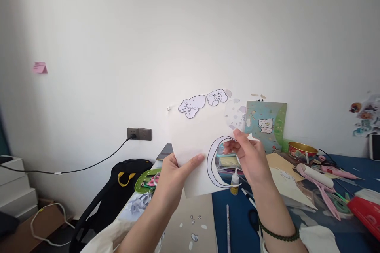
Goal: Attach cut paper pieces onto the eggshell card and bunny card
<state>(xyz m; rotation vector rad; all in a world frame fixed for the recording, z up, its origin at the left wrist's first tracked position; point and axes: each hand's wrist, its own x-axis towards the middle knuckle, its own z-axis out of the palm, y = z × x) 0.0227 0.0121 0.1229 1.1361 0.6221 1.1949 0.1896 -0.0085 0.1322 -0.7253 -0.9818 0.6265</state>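
Observation:
My left hand [181, 174] grips a white paper sheet [190, 142] at its lower left, thumb on the front and fingers behind. A crescent outline [211, 162] is drawn along the sheet's right side, with a rounded opening beside it. My right hand [246, 150] pinches the crescent's upper tip between thumb and fingers. Above the sheet's top edge, two cut-out animal figures [192, 105] show against the wall, next to a pale spotted round piece [234, 114].
A glue bottle [234, 182], a pen [228, 227] and a beige board [184, 213] with small cut pieces lie below. At right are a gold-rimmed tin [303, 152], a pink-handled roller [319, 182] and a red item [366, 209]. A green tray [142, 182] stands left.

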